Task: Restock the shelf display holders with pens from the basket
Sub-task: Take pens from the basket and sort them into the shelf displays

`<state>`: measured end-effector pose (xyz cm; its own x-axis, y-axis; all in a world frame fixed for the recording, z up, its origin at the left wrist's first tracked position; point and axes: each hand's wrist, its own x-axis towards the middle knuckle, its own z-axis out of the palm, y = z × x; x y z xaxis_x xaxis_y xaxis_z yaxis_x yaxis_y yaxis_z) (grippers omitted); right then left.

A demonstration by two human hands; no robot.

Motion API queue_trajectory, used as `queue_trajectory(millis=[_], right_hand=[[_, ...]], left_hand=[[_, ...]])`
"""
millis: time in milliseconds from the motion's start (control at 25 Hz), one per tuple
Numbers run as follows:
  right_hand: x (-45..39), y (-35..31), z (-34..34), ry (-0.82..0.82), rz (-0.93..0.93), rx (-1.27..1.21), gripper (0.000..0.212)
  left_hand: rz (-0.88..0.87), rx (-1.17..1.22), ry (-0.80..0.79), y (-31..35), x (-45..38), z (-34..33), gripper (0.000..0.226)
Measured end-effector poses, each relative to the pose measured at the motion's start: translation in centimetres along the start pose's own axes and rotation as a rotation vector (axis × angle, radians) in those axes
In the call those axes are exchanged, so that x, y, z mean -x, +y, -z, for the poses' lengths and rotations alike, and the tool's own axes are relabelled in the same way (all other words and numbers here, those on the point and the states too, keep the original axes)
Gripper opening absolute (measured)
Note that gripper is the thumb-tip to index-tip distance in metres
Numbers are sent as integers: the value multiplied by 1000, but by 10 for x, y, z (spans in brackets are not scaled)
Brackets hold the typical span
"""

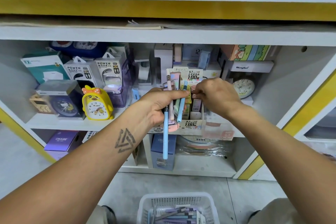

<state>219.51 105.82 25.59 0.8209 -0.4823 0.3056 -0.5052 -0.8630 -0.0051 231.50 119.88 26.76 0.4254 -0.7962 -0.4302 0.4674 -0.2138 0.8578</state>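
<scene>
My left hand (160,105) grips a small bunch of pastel pens (165,132) in front of the middle shelf: a long light-blue one hangs lowest, with pink, green and another blue beside it. My right hand (216,94) reaches over a cardboard display holder (192,123) printed "0.7 HB 100", its fingers curled down among the small items inside; what they pinch is hidden. A white mesh basket (174,203) sits on the floor below me, holding several blue and purple pens (178,216).
The shelf (72,123) holds a yellow duck alarm clock (96,103), power bank boxes (94,72), a dark blue clock (63,105) and a round clock (243,87) at right. Purple and blue boxes (61,142) fill the lower shelf. Grey floor lies around the basket.
</scene>
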Motion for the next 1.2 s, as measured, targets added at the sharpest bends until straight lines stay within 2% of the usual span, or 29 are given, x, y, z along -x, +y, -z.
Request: queue_trajectory(millis=[80,120,200,280,360,440,480,600,680,800,920,1040,1200], right_hand=[[-1,-2,-1,85,39,100,13],[-3,-3,2,120,3,-10,15],[-7,-7,11,72,-192,-549,16],[-5,-11,17,-90,-375,-1041,17],[-1,-10,20,-179,-432,-1266,11],[1,-3,26,-122,-489,-1371,6],[1,4,29,-42,-537,-1403,6],[3,31,40,230,-611,-1322,12],[7,47,40,300,-546,-1015,16],[16,59,38,254,-400,-573,15],[23,62,34,188,-293,-510,15],[27,68,31,193,-223,-441,12],[27,72,25,163,-228,-354,6]], left_hand=[[-2,5,-15,0,0,-1,13],[-4,6,-25,0,-1,-1,13],[-2,1,-44,-1,-1,-2,13],[-9,-6,-55,-2,-1,-4,12],[-21,-3,-74,-3,0,-8,13],[-32,25,-99,-4,0,-11,17],[-35,39,-106,-4,0,-13,19],[-24,37,-91,-6,-1,-18,20],[-22,34,-83,-7,-2,-21,17],[-22,51,-77,-8,-4,-26,19],[-27,53,-67,-10,-7,-32,25],[-22,39,-66,-12,-9,-38,25],[-9,32,-87,-15,-13,-43,18]])
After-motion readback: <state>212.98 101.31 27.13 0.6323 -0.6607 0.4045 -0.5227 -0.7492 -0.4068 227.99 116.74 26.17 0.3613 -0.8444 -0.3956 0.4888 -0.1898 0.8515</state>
